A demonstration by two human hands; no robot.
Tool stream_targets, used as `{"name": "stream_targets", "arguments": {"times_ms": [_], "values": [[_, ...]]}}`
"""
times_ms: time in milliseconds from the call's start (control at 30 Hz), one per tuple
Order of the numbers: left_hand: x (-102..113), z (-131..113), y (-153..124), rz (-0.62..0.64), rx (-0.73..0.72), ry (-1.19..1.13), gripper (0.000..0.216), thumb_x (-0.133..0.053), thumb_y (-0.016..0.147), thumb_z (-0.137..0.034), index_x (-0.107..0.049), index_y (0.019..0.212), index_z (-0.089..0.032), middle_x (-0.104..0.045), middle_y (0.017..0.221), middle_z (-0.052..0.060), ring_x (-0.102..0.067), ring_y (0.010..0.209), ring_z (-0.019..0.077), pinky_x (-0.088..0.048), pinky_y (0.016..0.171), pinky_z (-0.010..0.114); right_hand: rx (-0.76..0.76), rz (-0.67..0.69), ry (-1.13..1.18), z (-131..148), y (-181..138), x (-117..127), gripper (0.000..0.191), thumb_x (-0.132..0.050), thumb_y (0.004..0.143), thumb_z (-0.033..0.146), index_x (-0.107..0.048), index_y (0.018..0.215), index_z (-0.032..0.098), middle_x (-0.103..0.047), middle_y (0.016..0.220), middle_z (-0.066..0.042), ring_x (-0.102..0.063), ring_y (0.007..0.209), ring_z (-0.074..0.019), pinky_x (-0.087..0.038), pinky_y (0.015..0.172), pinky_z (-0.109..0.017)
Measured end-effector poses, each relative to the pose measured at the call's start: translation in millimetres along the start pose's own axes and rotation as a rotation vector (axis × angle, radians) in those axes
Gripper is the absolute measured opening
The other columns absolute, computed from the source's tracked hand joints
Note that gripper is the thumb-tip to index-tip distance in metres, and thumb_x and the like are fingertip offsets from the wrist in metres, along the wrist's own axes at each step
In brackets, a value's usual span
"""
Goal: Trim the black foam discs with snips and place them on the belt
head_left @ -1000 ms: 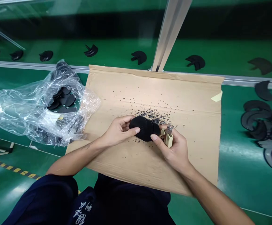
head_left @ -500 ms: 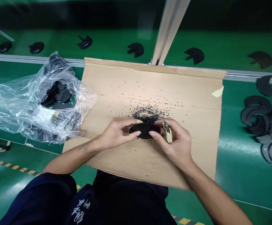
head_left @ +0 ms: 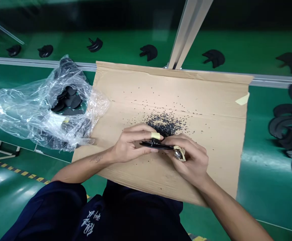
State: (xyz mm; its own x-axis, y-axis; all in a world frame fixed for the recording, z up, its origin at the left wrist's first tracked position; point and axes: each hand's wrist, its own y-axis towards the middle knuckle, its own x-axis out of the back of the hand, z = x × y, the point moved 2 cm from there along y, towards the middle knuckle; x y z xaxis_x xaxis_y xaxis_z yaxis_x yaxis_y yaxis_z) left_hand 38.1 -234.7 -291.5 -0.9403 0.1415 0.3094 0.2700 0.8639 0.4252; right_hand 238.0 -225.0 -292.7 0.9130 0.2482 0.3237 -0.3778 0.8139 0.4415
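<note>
Well to the left of the left hand [head_left: 128,145], a clear plastic bag [head_left: 17,110] lies crumpled and glossy; through its gap show flat, matte black discs [head_left: 74,101] with rounded edges; the left hand itself is closed in a pinch on the black part [head_left: 148,144], thumb underneath and a finger wrapped in pale yellow tape [head_left: 155,135] above; the part sits between the two hands, thin and edge-on, with a small raised bit near the taped finger; just beyond both hands, tiny black bits [head_left: 164,120] lie thickly scattered on smooth, creased brown cardboard [head_left: 125,177]; the right hand [head_left: 189,157] grips the part's right end and also holds a small tool [head_left: 179,154], with shiny metal and a pale yellow grip, its jaws too unclear to read; the step in hand looks like handling or checking the part's edge; the next move seems to call for a firm left pinch and the metal kept clear of the fingers; right of the right hand, past a pale yellow scrap [head_left: 243,99], curved dark pieces [head_left: 286,125] overlap on the glossy green surface [head_left: 258,187].
</note>
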Motion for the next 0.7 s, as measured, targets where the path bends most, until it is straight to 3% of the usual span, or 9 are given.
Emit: {"name": "stream_targets", "arguments": {"times_ms": [233,400,700], "values": [[1.9,-2.9,0.7,0.010,-0.125,0.098,0.032,-0.075,0.090,-0.034,-0.071,0.118,-0.019,-0.073,0.099,0.007,-0.069,0.090,0.0148,-0.059,0.077,0.029,0.044,0.006,-0.073,-0.6,-2.8,-3.6,0.024,-0.067,0.086,0.008,-0.068,0.104,0.024,-0.077,0.095,-0.007,-0.074,0.084,-0.0205,-0.061,0.073,-0.035],[2.3,-1.0,-1.2,0.015,-0.165,0.116,0.030,-0.069,0.095,-0.025,-0.068,0.124,-0.018,-0.075,0.103,0.010,-0.070,0.092,0.0167,-0.059,0.080,0.033,0.028,0.015,-0.055,-3.1,-4.9,-6.8,0.026,-0.068,0.085,0.007,-0.067,0.104,0.025,-0.077,0.094,-0.006,-0.075,0.083,-0.0204,-0.062,0.071,-0.033],[4.7,-2.9,-1.9,0.027,-0.173,0.132,0.023,-0.072,0.092,-0.021,-0.070,0.114,-0.017,-0.075,0.098,0.009,-0.070,0.087,0.0154,-0.060,0.077,0.031,0.025,0.054,-0.051,-1.9,-2.6,-6.8,0.026,-0.068,0.084,0.006,-0.067,0.103,0.024,-0.076,0.092,-0.006,-0.073,0.079,-0.0190,-0.061,0.068,-0.031]]}}
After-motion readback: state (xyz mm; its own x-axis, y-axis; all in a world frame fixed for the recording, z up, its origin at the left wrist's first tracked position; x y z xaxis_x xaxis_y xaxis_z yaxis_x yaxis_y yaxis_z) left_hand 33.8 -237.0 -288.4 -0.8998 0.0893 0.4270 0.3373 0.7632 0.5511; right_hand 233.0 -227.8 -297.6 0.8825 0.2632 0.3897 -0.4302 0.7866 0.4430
